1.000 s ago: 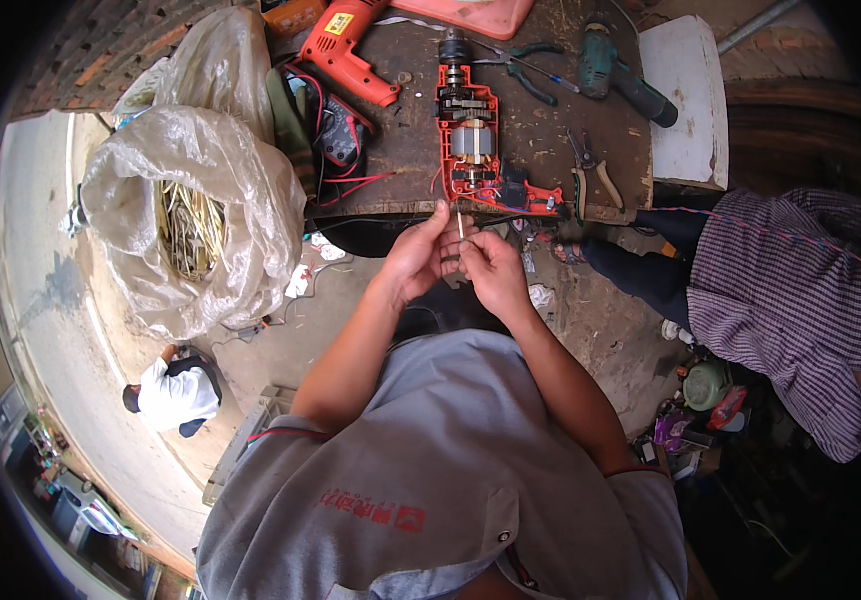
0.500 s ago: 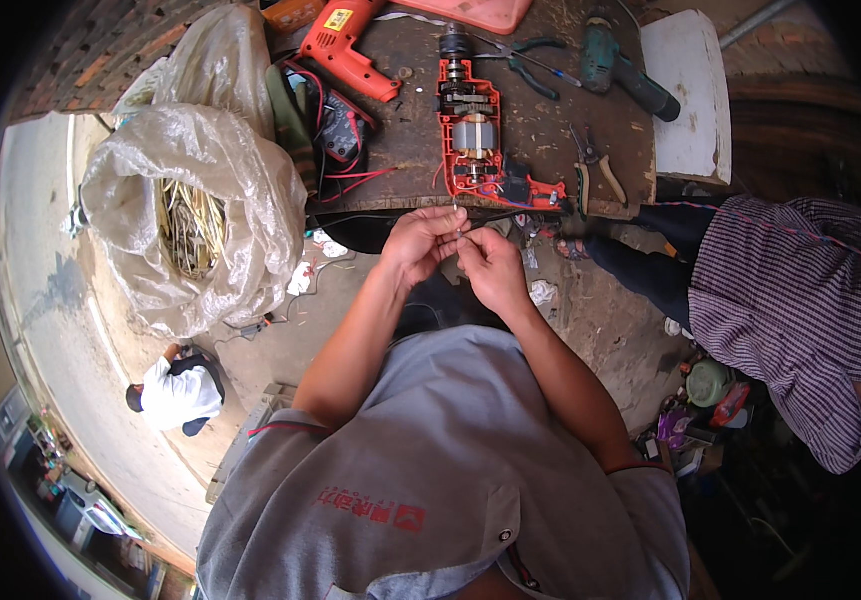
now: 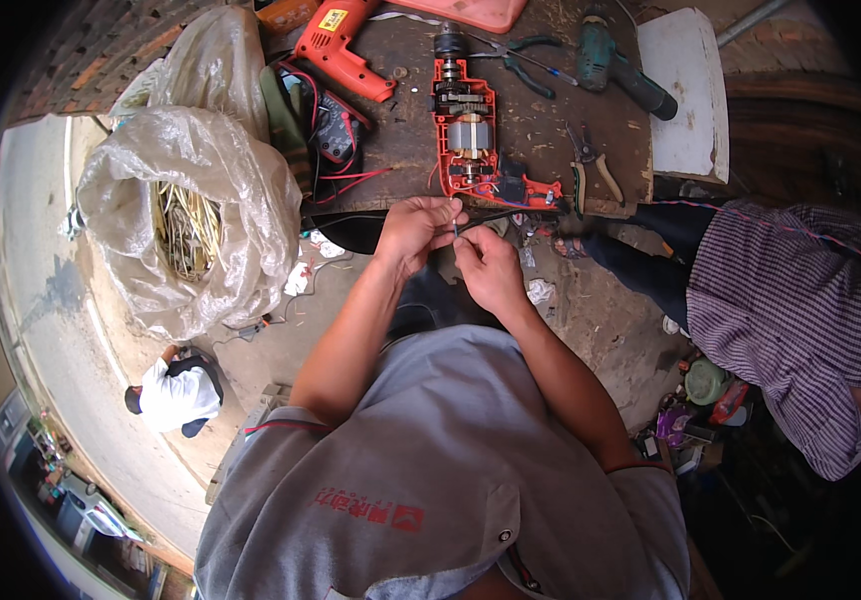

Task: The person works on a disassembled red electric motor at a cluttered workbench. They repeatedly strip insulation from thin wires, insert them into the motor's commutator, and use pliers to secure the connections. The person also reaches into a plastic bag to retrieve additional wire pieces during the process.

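Note:
My left hand (image 3: 414,235) is closed, thumb and fingers pinched together in front of the bench edge. A thin wire-like piece (image 3: 456,230) shows between my two hands; its exact kind is too small to tell. My right hand (image 3: 492,270) pinches the lower end of it, just below and right of the left fingertips. Directly beyond my hands lies an opened drill (image 3: 471,135) in an orange half-shell, its chuck pointing away and its motor, gears and wiring exposed. A black cord (image 3: 496,214) runs along the bench edge toward my hands.
The wooden bench (image 3: 396,125) carries an orange casing (image 3: 336,50), a multimeter (image 3: 339,130) with red leads, pliers (image 3: 526,65), cutters (image 3: 591,165) and a teal cordless drill (image 3: 621,70). A plastic sack (image 3: 251,220) stands left. One person (image 3: 781,310) is at right, another (image 3: 181,390) at far left.
My right hand has drawn slightly down from my left, showing more of the thin piece between them. The whole view has shifted slightly; the things on the bench stay in place.

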`<action>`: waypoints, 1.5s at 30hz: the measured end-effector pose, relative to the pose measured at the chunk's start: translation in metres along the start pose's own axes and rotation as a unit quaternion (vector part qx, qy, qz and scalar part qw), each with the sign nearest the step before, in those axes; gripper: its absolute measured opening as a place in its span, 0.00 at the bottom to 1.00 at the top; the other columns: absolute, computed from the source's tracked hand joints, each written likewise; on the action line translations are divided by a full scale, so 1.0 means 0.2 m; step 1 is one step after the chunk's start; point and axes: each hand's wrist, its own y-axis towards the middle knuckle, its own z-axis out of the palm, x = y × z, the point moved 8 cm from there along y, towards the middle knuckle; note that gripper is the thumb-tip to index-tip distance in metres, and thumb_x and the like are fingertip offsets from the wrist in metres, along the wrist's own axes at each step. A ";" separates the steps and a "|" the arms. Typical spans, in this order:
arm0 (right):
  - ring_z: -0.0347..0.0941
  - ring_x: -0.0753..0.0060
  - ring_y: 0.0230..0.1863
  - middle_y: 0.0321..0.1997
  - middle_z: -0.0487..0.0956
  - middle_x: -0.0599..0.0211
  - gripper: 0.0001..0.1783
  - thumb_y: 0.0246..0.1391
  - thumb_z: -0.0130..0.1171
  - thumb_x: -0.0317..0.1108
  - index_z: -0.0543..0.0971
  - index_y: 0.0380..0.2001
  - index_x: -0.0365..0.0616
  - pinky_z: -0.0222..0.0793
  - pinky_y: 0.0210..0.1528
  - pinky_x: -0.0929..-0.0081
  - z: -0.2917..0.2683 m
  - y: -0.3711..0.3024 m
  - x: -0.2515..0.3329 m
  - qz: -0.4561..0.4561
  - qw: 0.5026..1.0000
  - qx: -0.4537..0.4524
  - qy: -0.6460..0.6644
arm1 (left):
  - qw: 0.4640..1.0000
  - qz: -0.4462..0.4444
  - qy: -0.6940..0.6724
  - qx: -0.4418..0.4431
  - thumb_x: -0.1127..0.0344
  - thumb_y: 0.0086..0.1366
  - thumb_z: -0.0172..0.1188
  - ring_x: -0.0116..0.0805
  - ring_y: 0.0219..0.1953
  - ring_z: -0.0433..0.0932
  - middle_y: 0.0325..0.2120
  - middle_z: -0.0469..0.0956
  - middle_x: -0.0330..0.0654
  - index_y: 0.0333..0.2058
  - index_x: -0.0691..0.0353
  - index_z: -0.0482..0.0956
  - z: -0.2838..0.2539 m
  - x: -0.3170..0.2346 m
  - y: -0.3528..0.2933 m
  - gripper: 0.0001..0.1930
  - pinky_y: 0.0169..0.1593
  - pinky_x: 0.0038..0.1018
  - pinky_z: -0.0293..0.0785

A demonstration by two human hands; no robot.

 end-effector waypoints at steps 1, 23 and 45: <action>0.71 0.84 0.25 0.23 0.78 0.70 0.08 0.65 0.58 0.30 0.77 0.33 0.36 0.69 0.28 0.77 0.00 0.00 0.01 -0.001 1.000 -0.003 -0.005 | 1.000 0.001 0.003 -0.003 0.62 0.68 0.67 0.20 0.30 0.76 0.31 0.84 0.36 0.37 0.59 0.85 0.00 0.00 0.00 0.08 0.35 0.19 0.74; 0.80 0.44 0.30 0.27 0.81 0.51 0.06 0.56 0.62 0.31 0.77 0.31 0.40 0.74 0.32 0.55 -0.02 0.01 0.12 -0.020 1.000 -0.012 -0.020 | 0.996 0.035 0.056 -0.066 0.64 0.69 0.65 0.22 0.23 0.74 0.27 0.82 0.37 0.32 0.61 0.83 -0.06 0.01 0.01 0.08 0.25 0.20 0.74; 0.79 0.42 0.30 0.28 0.81 0.51 0.07 0.55 0.62 0.31 0.76 0.30 0.41 0.74 0.33 0.50 -0.03 0.02 0.12 -0.087 0.996 -0.022 -0.027 | 0.994 0.033 -0.050 -0.088 0.62 0.70 0.64 0.25 0.28 0.80 0.31 0.84 0.36 0.42 0.59 0.83 -0.05 0.07 0.00 0.08 0.33 0.23 0.77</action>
